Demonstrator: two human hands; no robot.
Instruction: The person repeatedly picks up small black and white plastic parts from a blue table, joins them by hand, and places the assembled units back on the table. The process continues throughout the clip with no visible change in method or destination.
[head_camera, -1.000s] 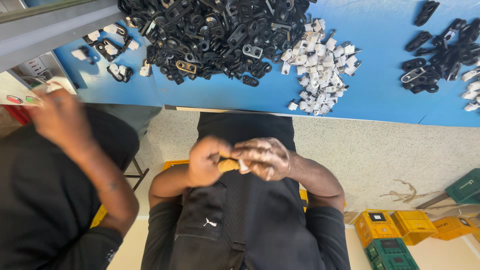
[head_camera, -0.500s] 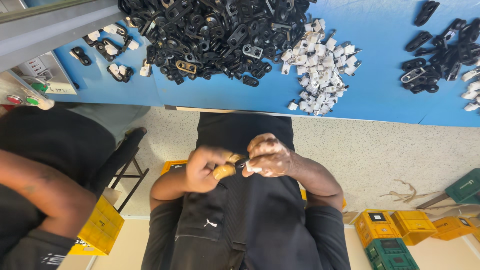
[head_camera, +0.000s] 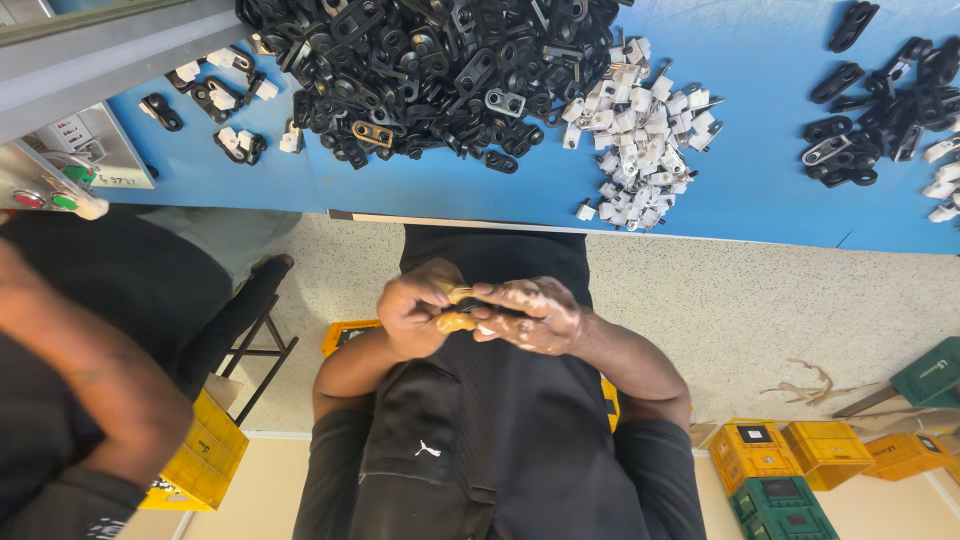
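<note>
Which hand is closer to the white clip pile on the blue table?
Right. The right hand is below the white clip pile and a little left in the picture. The left hand is farther left. Both pinch a tan piece.

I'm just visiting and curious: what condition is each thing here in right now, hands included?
Left hand: closed around a small tan piece.
Right hand: fingers pinching the same tan piece.
Black parts: loose in a big heap on the blue table.
White parts: piled loosely beside the heap.
Yellow crates: standing on the floor.
</note>
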